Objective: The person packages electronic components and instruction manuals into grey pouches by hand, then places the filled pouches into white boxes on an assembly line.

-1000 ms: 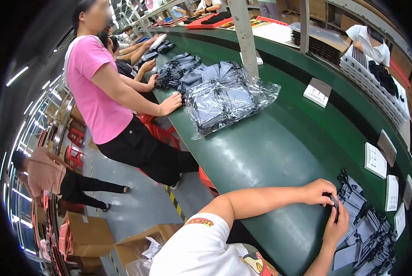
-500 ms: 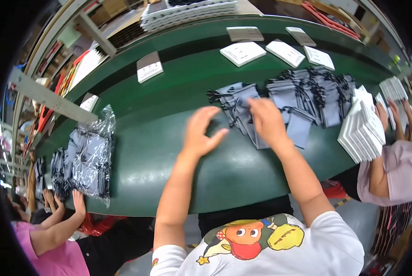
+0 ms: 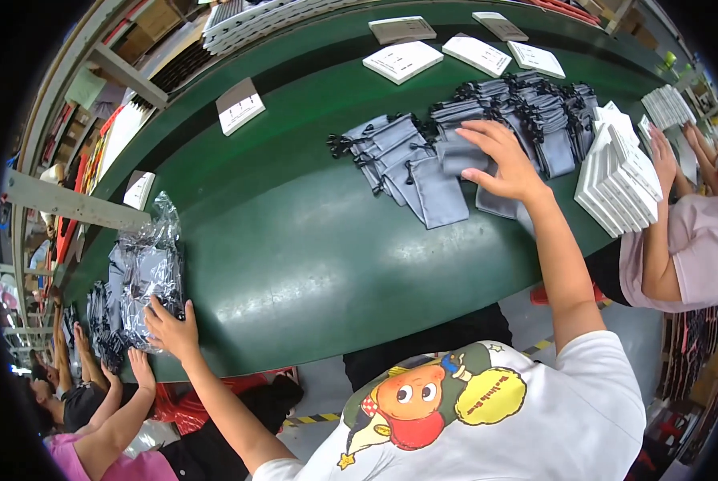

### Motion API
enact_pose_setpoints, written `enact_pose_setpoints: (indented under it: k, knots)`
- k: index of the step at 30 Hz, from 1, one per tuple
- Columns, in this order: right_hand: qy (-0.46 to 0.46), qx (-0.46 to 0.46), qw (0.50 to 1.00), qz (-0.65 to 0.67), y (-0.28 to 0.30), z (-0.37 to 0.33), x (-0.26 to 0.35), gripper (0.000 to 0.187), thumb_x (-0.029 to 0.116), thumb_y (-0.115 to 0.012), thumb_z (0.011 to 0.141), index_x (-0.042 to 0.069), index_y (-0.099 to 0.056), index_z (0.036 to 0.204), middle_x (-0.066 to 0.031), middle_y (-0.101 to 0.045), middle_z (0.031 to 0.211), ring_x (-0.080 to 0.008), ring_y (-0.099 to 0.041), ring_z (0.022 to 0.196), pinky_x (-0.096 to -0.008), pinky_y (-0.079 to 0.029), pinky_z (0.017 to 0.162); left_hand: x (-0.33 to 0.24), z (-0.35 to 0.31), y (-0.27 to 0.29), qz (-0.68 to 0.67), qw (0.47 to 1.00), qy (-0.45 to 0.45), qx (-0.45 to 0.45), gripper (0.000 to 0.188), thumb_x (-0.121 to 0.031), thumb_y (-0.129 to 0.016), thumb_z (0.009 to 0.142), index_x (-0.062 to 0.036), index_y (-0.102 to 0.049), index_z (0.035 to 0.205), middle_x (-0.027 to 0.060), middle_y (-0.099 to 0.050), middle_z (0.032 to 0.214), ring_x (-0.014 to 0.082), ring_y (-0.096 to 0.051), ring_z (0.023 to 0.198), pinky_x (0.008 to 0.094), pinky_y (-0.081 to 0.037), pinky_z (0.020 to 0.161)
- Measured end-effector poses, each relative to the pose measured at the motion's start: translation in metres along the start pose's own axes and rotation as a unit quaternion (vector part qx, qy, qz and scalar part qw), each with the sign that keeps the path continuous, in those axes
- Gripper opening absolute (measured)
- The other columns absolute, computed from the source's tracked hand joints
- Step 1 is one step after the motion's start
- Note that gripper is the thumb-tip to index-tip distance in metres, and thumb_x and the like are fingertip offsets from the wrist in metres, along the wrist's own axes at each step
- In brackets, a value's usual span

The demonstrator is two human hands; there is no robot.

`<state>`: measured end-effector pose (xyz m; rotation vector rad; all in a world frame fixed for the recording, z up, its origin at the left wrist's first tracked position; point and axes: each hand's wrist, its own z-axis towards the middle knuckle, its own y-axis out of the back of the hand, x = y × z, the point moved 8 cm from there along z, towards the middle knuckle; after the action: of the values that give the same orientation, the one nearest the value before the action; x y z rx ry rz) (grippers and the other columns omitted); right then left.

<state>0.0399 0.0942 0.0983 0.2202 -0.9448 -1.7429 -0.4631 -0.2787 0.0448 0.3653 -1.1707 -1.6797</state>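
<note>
My left hand (image 3: 171, 330) rests against the near right side of a clear plastic bag (image 3: 155, 268) packed with grey pouches, its fingers spread. To the right, my right hand (image 3: 505, 164) is over the pile of grey drawstring pouches (image 3: 487, 112). Its thumb and fingers stand apart around a slightly blurred grey pouch (image 3: 457, 156); no firm grip shows. Just left of that hand lies a fanned group of pouches (image 3: 391, 152) with black cords, and one flat pouch (image 3: 439, 192) lies on top at its near side.
A green worktable (image 3: 295, 240) spans the view. Stacked white booklets (image 3: 619, 180) stand at the right, and several white boxes (image 3: 403, 60) lie along the back. A metal post (image 3: 74, 200) crosses at left. Co-workers' hands (image 3: 141, 370) are close by on the left, others (image 3: 662, 160) on the right.
My left hand has swung from the table's middle leftward onto the plastic bag. My right hand has shifted right across the pouches, and the group beside it lies more spread out. The view has turned slightly.
</note>
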Motion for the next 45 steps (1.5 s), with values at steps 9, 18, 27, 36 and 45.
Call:
enact_pose_setpoints:
  k: [9,18,27,36,45]
  knots:
    - [-0.019,0.037,0.999,0.005,-0.019,-0.020,0.004,0.021,0.011,-0.065,0.073,0.006,-0.064,0.094,-0.0064,-0.062,0.098,-0.0252,-0.056,0.090,-0.0330,-0.043,0.082,0.012,-0.007,0.008,-0.035,0.995,-0.039,-0.090,0.027,-0.017,-0.056,0.083,-0.0141,-0.064,0.108,0.0065,-0.062,0.114,0.0273,-0.060,0.096,0.0371,-0.046,0.080]
    - [0.004,0.066,0.990,-0.122,-0.024,0.000,0.065,0.033,0.005,-0.058,0.078,0.005,-0.060,0.110,-0.0081,-0.052,0.125,-0.0261,-0.051,0.109,-0.0350,-0.039,0.093,-0.019,-0.085,0.081,-0.190,0.967,-0.071,-0.155,0.032,-0.012,-0.061,0.078,-0.0194,-0.062,0.109,-0.0014,-0.058,0.122,0.0277,-0.051,0.116,0.0428,-0.035,0.096]
    - [-0.256,0.332,0.713,0.562,-0.197,0.091,0.197,0.031,-0.004,-0.047,0.082,-0.007,-0.056,0.111,-0.0176,-0.060,0.106,-0.0215,-0.061,0.093,-0.0270,-0.051,0.081,-0.046,-0.139,0.133,-0.225,0.960,-0.114,-0.120,0.028,-0.016,-0.062,0.077,-0.0177,-0.064,0.105,-0.0020,-0.058,0.122,0.0263,-0.050,0.117,0.0426,-0.029,0.102]
    - [-0.104,0.631,0.622,0.452,-0.295,0.095,0.260,0.026,-0.002,-0.058,0.077,-0.009,-0.057,0.103,-0.0113,-0.062,0.072,-0.0139,-0.055,0.045,-0.0218,-0.044,0.040,0.008,-0.103,0.117,-0.220,0.973,0.074,0.000,0.056,-0.028,-0.065,0.076,-0.0060,-0.049,0.125,0.0143,-0.051,0.125,0.0349,-0.044,0.120,0.0478,-0.025,0.104]
    - [-0.140,0.535,0.664,0.502,-0.274,0.107,0.248,0.021,0.003,-0.061,0.079,-0.003,-0.059,0.100,-0.0082,-0.061,0.073,-0.0118,-0.054,0.050,-0.0202,-0.043,0.043,0.045,-0.117,0.054,-0.504,0.808,0.293,0.086,0.061,-0.021,-0.061,0.082,0.0077,-0.036,0.130,0.0247,-0.041,0.131,0.0350,-0.044,0.118,0.0396,-0.032,0.101]
